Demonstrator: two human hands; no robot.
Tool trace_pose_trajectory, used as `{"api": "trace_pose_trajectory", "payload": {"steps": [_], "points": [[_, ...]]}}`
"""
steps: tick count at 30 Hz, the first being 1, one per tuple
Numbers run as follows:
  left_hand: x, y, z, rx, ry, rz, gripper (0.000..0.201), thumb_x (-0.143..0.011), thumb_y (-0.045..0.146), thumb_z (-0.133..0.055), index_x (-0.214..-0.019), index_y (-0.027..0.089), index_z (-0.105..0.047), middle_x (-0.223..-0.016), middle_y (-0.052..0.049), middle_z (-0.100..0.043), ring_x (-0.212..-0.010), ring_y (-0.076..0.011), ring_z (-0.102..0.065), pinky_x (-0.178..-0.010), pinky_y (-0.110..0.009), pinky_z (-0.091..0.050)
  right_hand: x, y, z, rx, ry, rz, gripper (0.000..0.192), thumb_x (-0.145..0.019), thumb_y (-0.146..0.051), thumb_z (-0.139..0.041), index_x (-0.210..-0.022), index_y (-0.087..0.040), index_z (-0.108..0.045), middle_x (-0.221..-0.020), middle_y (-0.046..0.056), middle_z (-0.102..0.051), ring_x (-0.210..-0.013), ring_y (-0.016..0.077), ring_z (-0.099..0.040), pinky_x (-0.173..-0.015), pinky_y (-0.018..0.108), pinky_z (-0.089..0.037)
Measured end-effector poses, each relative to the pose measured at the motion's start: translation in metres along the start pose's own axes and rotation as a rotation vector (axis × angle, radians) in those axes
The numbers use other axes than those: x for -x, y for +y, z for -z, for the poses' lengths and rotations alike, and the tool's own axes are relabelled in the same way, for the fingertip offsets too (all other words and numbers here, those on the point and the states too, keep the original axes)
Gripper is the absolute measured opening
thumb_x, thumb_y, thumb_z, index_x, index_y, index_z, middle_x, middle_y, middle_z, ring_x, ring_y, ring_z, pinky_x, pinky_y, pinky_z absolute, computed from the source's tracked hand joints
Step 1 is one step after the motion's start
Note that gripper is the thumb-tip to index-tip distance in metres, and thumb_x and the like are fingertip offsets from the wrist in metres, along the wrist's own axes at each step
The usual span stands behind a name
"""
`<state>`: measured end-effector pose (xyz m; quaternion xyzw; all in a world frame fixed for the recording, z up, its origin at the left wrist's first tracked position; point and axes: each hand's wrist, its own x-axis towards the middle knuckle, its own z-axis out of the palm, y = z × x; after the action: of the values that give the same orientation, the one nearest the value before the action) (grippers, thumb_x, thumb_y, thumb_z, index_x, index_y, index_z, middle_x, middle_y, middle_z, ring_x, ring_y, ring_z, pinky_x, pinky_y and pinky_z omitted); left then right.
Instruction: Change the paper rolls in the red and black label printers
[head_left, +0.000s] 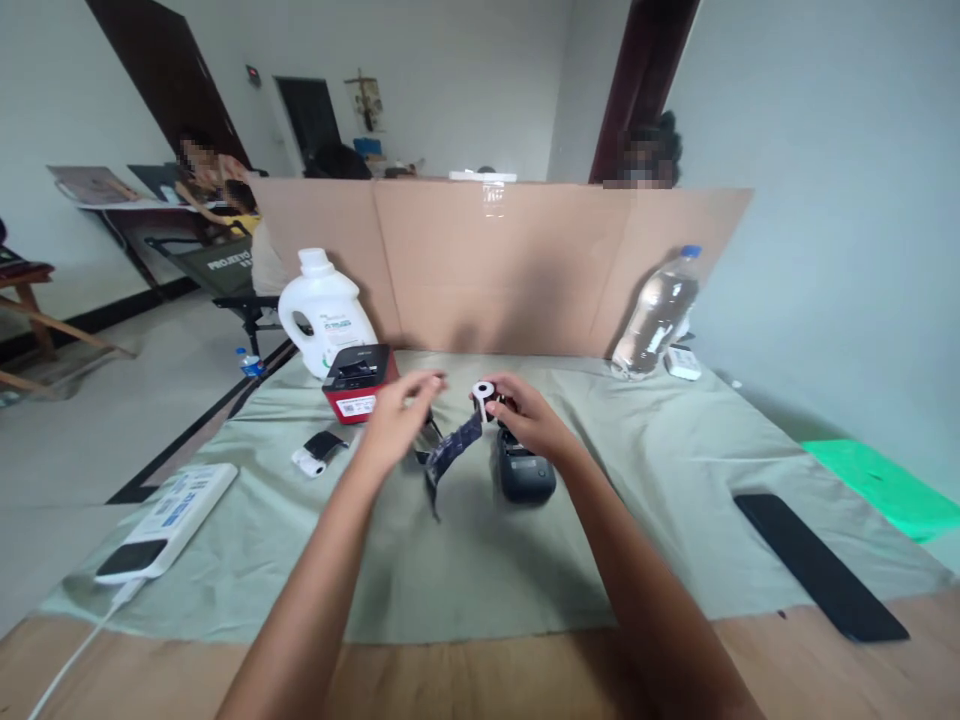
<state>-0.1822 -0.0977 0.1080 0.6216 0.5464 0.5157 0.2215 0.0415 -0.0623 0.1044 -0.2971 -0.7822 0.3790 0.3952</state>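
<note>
A small white paper roll [483, 389] sits pinched at the fingertips of the right hand [529, 418], held just above the dark handheld printer [525, 473] that rests on the grey-green cloth [480, 560]. A dark strip [450, 455] trails from the roll toward seven o'clock, and the left hand [399, 415] closes its fingers around the strip's upper end, near a small shiny piece I cannot make out. At ten o'clock from the roll stands a red and black label printer [358, 382], with a white jug [324, 308] behind it; a small black and white gadget [318, 451] lies at nine o'clock. A water bottle [657, 315] leans at two o'clock, and a black flat bar [817, 566] lies at four o'clock. The strip looks slack and twisted, so a sharp tug could tear it or spin the roll loose from the light fingertip hold.
</note>
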Motion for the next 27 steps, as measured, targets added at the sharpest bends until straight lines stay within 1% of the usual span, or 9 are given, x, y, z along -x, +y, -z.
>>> {"api": "trace_pose_trajectory", "payload": {"steps": [2, 3, 5, 7, 10, 14, 17, 21, 27], "points": [[0.01, 0.013, -0.035, 0.127, -0.25, 0.066, 0.044, -0.088, 0.051, -0.06, -0.119, 0.021, -0.07, -0.112, -0.005, -0.074, -0.108, -0.0252, -0.067, -0.102, -0.036, -0.05, 0.005, 0.002, 0.013, -0.034, 0.014, 0.02, 0.026, -0.088, -0.025, -0.053, -0.114, -0.024, -0.059, -0.103, 0.005, -0.066, -0.094, 0.0205, -0.063, -0.083, 0.031, -0.049], [0.012, 0.016, -0.05, 0.213, -0.327, 0.12, 0.048, -0.087, 0.053, -0.062, -0.123, 0.022, -0.068, -0.112, -0.006, -0.074, -0.106, -0.0251, -0.068, -0.1, -0.036, -0.051, 0.006, 0.004, 0.018, -0.042, 0.016, 0.032, 0.026, -0.087, -0.023, -0.053, -0.112, -0.024, -0.058, -0.104, 0.005, -0.065, -0.094, 0.0202, -0.063, -0.083, 0.031, -0.05], [0.014, 0.018, -0.074, 0.378, -0.377, 0.237, 0.056, -0.081, 0.055, -0.068, -0.127, 0.022, -0.065, -0.108, -0.006, -0.073, -0.098, -0.0241, -0.07, -0.093, -0.037, -0.054, 0.007, 0.006, 0.028, -0.054, 0.007, 0.04, 0.027, -0.085, -0.02, -0.053, -0.111, -0.023, -0.059, -0.107, 0.006, -0.064, -0.097, 0.0198, -0.062, -0.083, 0.03, -0.05], [0.013, 0.015, -0.091, 0.476, -0.322, 0.305, 0.059, -0.074, 0.053, -0.076, -0.121, 0.02, -0.064, -0.103, -0.006, -0.072, -0.091, -0.0223, -0.069, -0.086, -0.036, -0.057, 0.008, 0.01, 0.038, -0.073, -0.026, 0.016, 0.028, -0.084, -0.018, -0.052, -0.11, -0.023, -0.061, -0.108, 0.005, -0.065, -0.1, 0.0195, -0.063, -0.085, 0.03, -0.05], [0.015, 0.003, -0.11, 0.458, -0.213, 0.262, 0.049, -0.067, 0.045, -0.081, -0.104, 0.018, -0.066, -0.092, -0.002, -0.068, -0.081, -0.0181, -0.065, -0.074, -0.031, -0.056, 0.012, 0.014, 0.054, -0.106, -0.112, -0.061, 0.025, -0.086, -0.019, -0.05, -0.105, -0.021, -0.067, -0.106, 0.004, -0.069, -0.101, 0.0193, -0.064, -0.09, 0.031, -0.049], [0.03, -0.014, -0.129, 0.366, -0.165, 0.168, 0.034, -0.069, 0.037, -0.079, -0.094, 0.016, -0.067, -0.081, 0.001, -0.065, -0.075, -0.0145, -0.06, -0.07, -0.026, -0.049, 0.018, 0.02, 0.067, 0.031, -0.212, -0.128, 0.019, -0.087, -0.027, -0.059, -0.099, -0.02, -0.071, -0.087, 0.001, -0.068, -0.083, 0.0171, -0.062, -0.077, 0.027, -0.048], [0.046, -0.023, -0.138, 0.425, -0.082, 0.202, 0.046, -0.068, 0.034, -0.079, -0.109, 0.017, -0.066, -0.081, 0.001, -0.066, -0.076, -0.014, -0.061, -0.072, -0.025, -0.048, 0.019, 0.028, 0.068, 0.215, -0.256, -0.162, 0.014, -0.083, -0.019, -0.065, -0.096, -0.017, -0.07, -0.083, 0.001, -0.067, -0.078, 0.0158, -0.06, -0.072, 0.025, -0.045], [0.065, -0.024, -0.142, 0.489, 0.026, 0.279, 0.067, -0.07, 0.037, -0.079, -0.129, 0.015, -0.056, -0.072, 0.003, -0.064, -0.069, -0.0124, -0.06, -0.069, -0.024, -0.047, 0.018, 0.044, 0.067, 0.327, -0.28, -0.245, 0.018, -0.083, -0.011, -0.065, -0.1, -0.015, -0.067, -0.099, 0.006, -0.073, -0.09, 0.018, -0.066, -0.078, 0.026, -0.047], [0.081, -0.017, -0.142, 0.342, -0.034, 0.237, 0.061, -0.08, 0.036, -0.071, -0.135, 0.015, -0.056, -0.067, 0.002, -0.066, -0.061, -0.0117, -0.056, -0.061, -0.022, -0.043, 0.016, 0.059, 0.061, 0.47, -0.315, -0.29, 0.022, -0.087, -0.008, -0.062, -0.106, -0.016, -0.068, -0.11, 0.008, -0.074, -0.099, 0.0186, -0.067, -0.082, 0.025, -0.048]]}}
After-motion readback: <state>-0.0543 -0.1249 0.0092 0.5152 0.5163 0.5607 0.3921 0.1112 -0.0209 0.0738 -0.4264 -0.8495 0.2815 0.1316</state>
